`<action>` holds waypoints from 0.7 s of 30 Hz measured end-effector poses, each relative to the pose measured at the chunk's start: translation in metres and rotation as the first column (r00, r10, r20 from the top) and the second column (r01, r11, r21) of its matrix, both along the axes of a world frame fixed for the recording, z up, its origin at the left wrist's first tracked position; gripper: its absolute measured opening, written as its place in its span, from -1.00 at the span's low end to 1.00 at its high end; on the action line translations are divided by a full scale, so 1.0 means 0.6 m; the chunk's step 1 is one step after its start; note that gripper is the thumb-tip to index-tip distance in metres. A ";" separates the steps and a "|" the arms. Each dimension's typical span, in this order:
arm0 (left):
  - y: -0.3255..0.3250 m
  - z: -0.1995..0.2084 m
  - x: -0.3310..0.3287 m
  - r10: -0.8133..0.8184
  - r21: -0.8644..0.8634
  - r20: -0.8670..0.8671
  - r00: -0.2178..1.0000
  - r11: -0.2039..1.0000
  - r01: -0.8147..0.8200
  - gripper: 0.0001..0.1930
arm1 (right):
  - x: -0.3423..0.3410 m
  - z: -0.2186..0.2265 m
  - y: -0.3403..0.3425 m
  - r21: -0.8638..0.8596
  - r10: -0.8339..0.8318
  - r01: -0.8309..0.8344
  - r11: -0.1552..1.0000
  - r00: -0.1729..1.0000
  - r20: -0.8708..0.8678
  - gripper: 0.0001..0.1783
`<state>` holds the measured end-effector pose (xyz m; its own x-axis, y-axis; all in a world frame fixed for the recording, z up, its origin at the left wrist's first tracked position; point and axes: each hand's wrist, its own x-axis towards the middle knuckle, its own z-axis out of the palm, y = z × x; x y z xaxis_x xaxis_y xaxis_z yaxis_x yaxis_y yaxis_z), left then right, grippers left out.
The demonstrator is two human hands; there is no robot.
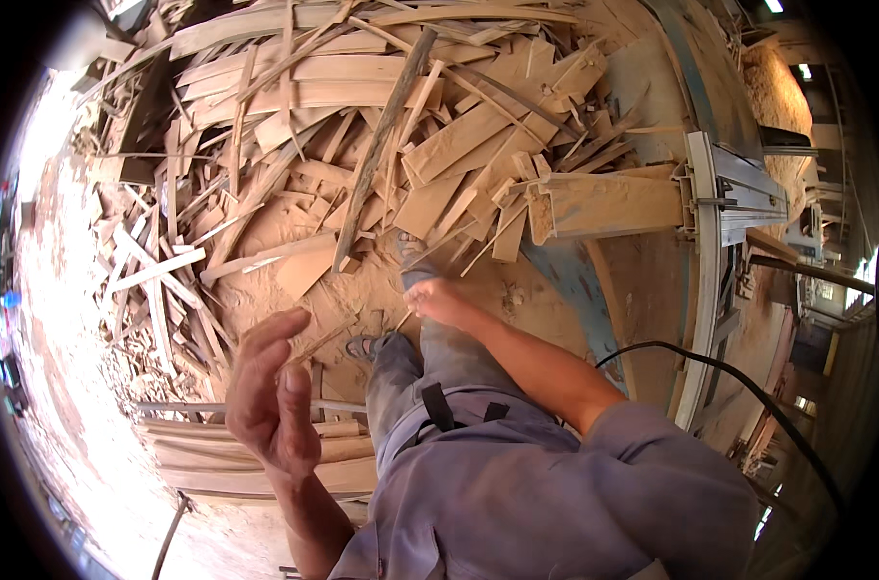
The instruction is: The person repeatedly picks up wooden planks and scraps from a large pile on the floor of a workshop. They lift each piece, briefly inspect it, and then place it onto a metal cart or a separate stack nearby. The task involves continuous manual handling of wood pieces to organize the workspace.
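My left hand [273,396] is raised at the left of my body, holding nothing. Its fingers are loosely bent, with the thumb apart from them. My right hand [437,299] hangs in front of my trouser leg, its fingers curled in. Whatever it may hold is hidden. Beyond it lies a big heap of wood offcuts [468,145], with a long dark-edged strip [386,145] slanting across the top. Below and beside my left hand is a stack of long boards [198,454].
Sawdust [497,290] and loose scraps cover the ground around my sandalled feet [365,345]. On the right stands a metal machine frame [705,290], with a dusty beam [608,205] reaching from it toward the heap. A black cable [739,372] arches beside my right arm.
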<state>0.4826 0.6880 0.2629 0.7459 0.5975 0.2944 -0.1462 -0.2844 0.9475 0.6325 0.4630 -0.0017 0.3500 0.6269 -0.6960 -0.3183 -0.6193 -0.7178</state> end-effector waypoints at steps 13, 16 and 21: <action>-0.113 -0.387 0.029 -0.080 -0.532 -0.756 0.650 0.654 -0.538 -0.76 | 0.350 -0.498 0.129 -0.344 -0.895 0.895 0.285 0.119 -0.430 -0.02; -0.117 -0.446 0.038 -0.072 -0.522 -0.807 0.587 0.553 -0.650 -0.68 | 0.394 -0.574 0.151 -0.380 -0.920 0.916 0.126 -0.035 -0.390 0.07; -0.118 -0.499 0.025 0.026 -0.463 -0.845 0.534 0.463 -0.756 -0.61 | 0.409 -0.633 0.171 -0.396 -0.903 0.917 -0.042 -0.205 -0.379 -0.01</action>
